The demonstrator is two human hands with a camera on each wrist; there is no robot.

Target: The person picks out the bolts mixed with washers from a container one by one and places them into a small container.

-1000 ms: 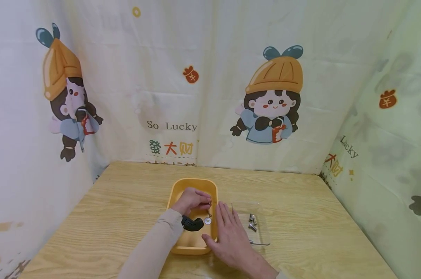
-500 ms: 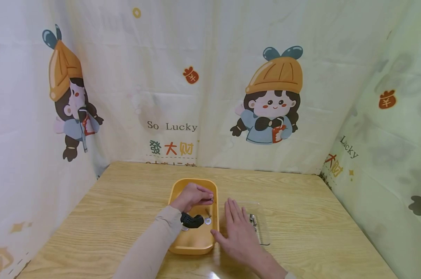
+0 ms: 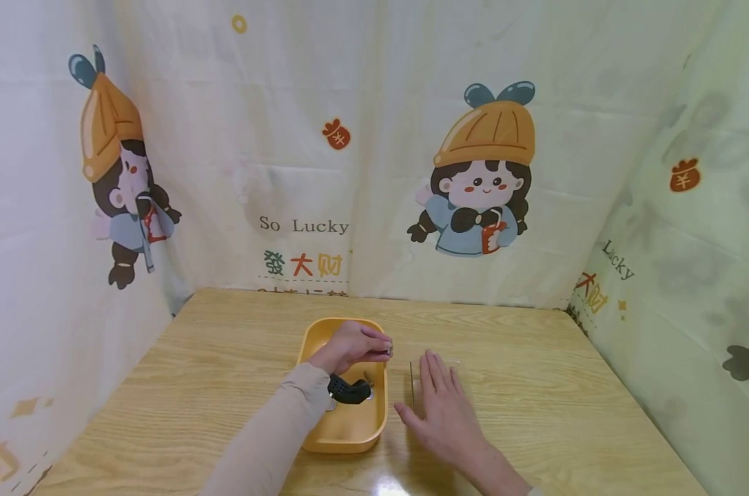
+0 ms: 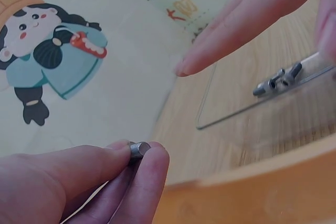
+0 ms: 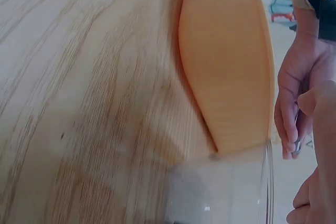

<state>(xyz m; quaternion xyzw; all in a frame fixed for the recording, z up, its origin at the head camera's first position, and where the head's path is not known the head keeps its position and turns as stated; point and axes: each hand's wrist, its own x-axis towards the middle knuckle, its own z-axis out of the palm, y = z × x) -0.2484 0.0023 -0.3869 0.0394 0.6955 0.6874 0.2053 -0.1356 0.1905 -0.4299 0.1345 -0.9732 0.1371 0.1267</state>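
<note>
My left hand [image 3: 352, 344] pinches a small metal bolt [image 4: 139, 149] between thumb and fingertips, above the right rim of an orange tray [image 3: 343, 446]. Only the bolt's round end shows; fingers cover the rest. My right hand [image 3: 445, 410], fingers straight, hovers over a clear plastic box [image 4: 227, 116] and hides most of it in the head view. Several metal bolts [image 4: 278, 81] lie together in that box. Inside the tray are a screw [image 3: 368, 377] and washers [image 3: 331, 405], partly hidden behind a black wrist mount [image 3: 349, 391].
Both containers stand side by side on a wooden table [image 3: 238, 358], the clear box to the right of the tray. A printed curtain [image 3: 374, 172] hangs behind the table and along both sides.
My left hand has risen and shifted right with the bolt, from inside the tray to over its right rim. My right hand has slid right, away from the tray and over the clear box.
</note>
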